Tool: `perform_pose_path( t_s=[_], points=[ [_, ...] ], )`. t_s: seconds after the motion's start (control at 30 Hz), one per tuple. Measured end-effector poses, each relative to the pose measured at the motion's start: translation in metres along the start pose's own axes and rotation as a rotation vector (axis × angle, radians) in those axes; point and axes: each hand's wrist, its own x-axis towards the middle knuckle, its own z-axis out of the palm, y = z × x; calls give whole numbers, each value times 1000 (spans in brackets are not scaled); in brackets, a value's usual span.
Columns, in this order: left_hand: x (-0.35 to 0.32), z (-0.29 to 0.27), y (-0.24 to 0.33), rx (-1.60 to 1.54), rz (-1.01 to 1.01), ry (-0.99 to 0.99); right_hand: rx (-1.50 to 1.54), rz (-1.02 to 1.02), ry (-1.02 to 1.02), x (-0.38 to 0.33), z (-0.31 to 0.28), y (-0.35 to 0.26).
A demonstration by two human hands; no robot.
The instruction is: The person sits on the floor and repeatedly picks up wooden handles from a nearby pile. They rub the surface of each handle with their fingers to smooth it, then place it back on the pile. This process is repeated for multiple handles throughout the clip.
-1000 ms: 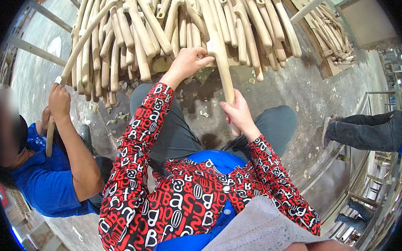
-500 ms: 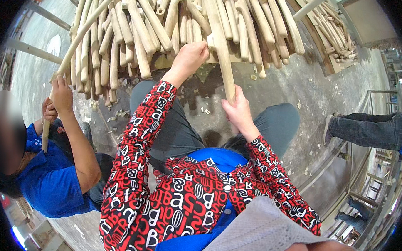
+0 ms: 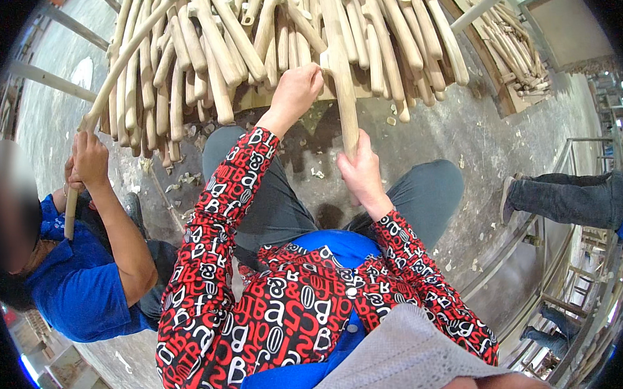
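A big pile of pale wooden handles lies across the top of the view. My right hand is closed around the lower end of one long wooden handle that stands up toward the pile. My left hand reaches up to the pile's lower edge, just left of that handle, its fingers curled on the wood there. Both my sleeves are red with black and white letters. My knees in grey trousers are below the hands.
At the left, a person in a blue shirt holds a long wooden stick with both hands. Another person's leg and shoe are at the right. A second stack of handles sits at the upper right. Wood chips litter the concrete floor.
My right hand has pushed its handle a little further up toward the pile, and my left hand has shifted slightly along the pile's edge. The person at the left has raised their stick.
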Motion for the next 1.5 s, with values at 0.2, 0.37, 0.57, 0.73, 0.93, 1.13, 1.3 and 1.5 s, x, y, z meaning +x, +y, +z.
perform_pose_path(
  t_s=[0.2, 0.37, 0.57, 0.73, 0.93, 1.13, 1.3, 1.5],
  points=[
    [2, 1, 1, -113, -146, -43, -101, -227, 100, 3, 0, 7],
    [1, 2, -7, -126, -207, -30, -210, -232, 97, 3, 10, 5],
    [2, 1, -13, -157, -253, -4, -169, -267, 119, 2, 21, 5],
    [4, -1, -8, -209, -192, 27, 153, -151, 19, 3, 20, 8],
    [7, -10, -16, -770, -441, 54, 776, 83, -160, -5, 10, -9],
    [10, -6, -8, -602, -141, 73, 777, 84, -180, -4, -6, -5],
    [5, 4, 7, -255, 52, 192, 837, 126, -217, -11, -6, -11],
    [6, 1, 3, -173, 147, 223, 1030, 229, -323, -12, -12, -12]
  ],
)
